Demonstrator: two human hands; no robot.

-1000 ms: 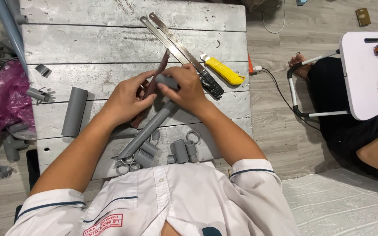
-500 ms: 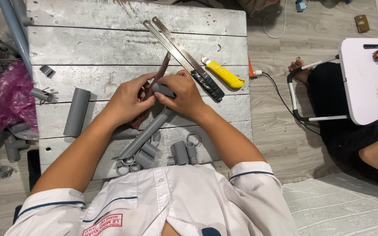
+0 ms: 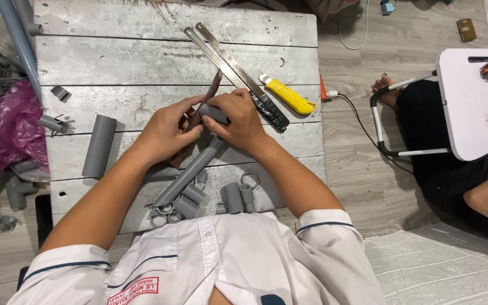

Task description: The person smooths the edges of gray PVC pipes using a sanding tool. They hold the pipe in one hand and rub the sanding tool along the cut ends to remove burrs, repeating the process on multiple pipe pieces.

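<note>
Both hands meet over a grey wooden table point(image 3: 142, 51). My right hand point(image 3: 238, 121) grips a grey pipe fitting point(image 3: 214, 113) on the upper end of a long grey plastic pipe point(image 3: 187, 174) that slants down to the left. My left hand point(image 3: 168, 133) is closed around a dark reddish-brown strip-like tool point(image 3: 213, 90) beside the fitting, fingertips touching the fitting. Several small grey fittings and rings point(image 3: 232, 195) lie near the table's front edge, below the pipe.
A hacksaw blade with a black handle point(image 3: 238, 76) and a yellow utility knife point(image 3: 289, 97) lie right of the hands. A short grey pipe piece point(image 3: 99, 146) lies at left. Another person's leg point(image 3: 481, 192) and a white folding table point(image 3: 475, 101) are at right.
My hands have stayed on the fitting and pipe, shifting only slightly. The pipe keeps the same slant.
</note>
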